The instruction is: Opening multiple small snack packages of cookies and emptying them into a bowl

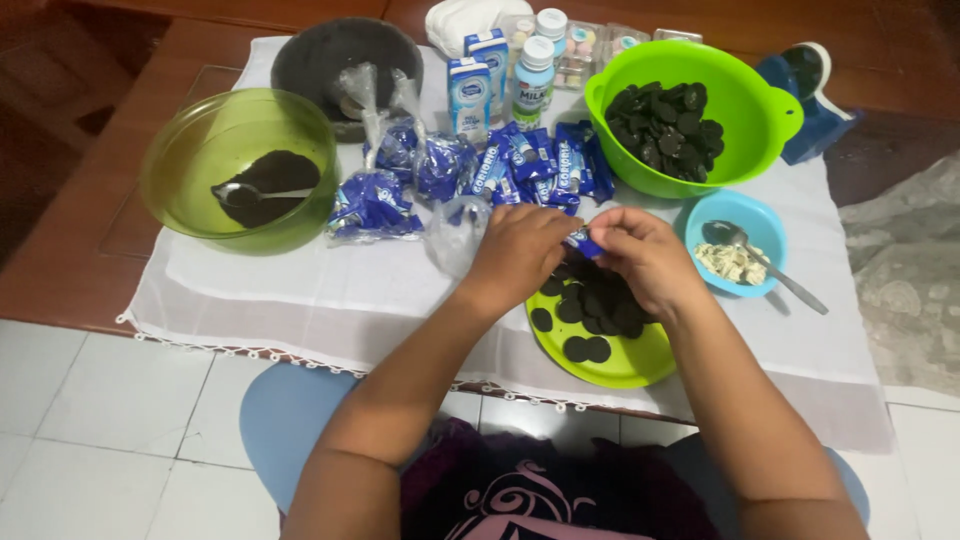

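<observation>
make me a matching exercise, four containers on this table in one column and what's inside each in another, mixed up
Containers:
1. round translucent olive-green glass bowl
2. bright green plastic bowl with handles
3. small light blue plastic bowl
4. flat lime-green plastic plate

Contents:
A. pale cream-coloured pieces and a metal spoon
B. heap of whole dark round biscuits, deep in the bowl
C. dark crumbs and a metal spoon
D. dark round biscuits lying flat, under both hands

Pairs: 1-C, 2-B, 3-A, 4-D
</observation>
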